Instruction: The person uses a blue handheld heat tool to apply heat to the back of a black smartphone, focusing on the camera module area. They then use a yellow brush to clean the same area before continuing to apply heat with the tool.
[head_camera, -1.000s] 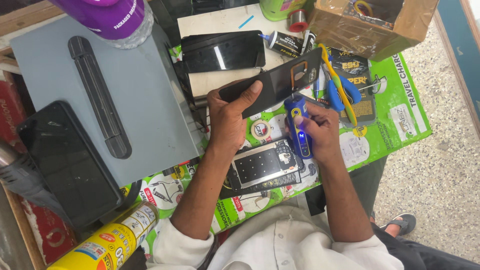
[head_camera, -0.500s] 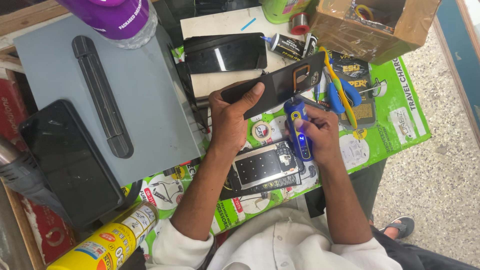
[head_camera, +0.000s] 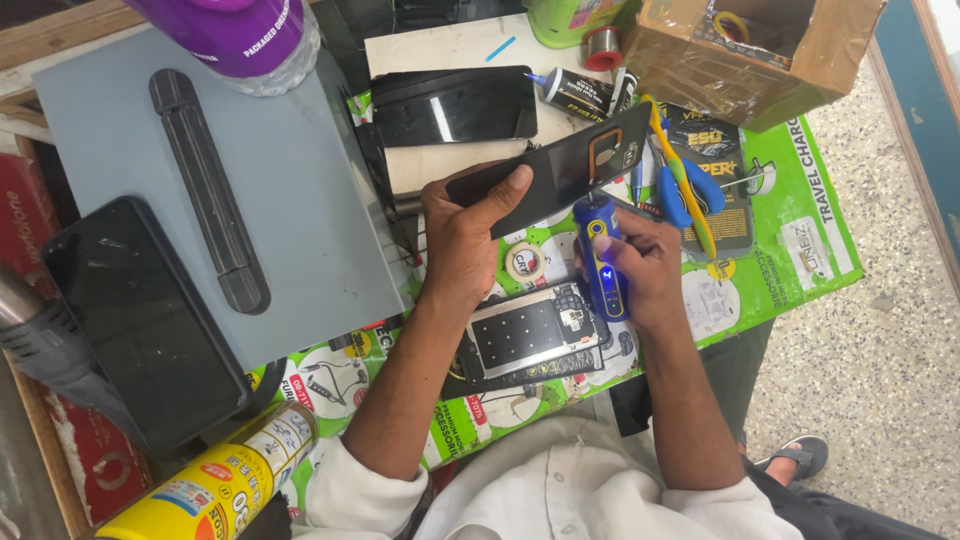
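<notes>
My left hand (head_camera: 470, 235) grips a black phone back cover (head_camera: 565, 165) with a camera cut-out, held tilted above the table. My right hand (head_camera: 645, 265) holds a blue pen-shaped tool (head_camera: 603, 258) with a lit blue light, its tip touching the cover's lower edge. Below both hands an opened phone body (head_camera: 530, 335) lies flat on the green printed mat (head_camera: 800, 215), its inner metal plate facing up. A small roll of tape (head_camera: 523, 262) sits on the mat between my hands.
A grey box with a black handle (head_camera: 215, 190) fills the left. A black phone screen (head_camera: 455, 105) lies on a white board. Blue-and-yellow pliers (head_camera: 685, 185), a glue tube (head_camera: 580, 92), a cardboard box (head_camera: 745, 50), a purple-labelled bottle (head_camera: 245, 35) and a yellow spray can (head_camera: 215, 480) surround the mat.
The back cover has tilted slightly and my right hand has shifted the blue tool a little along its lower edge. Everything else is where it was.
</notes>
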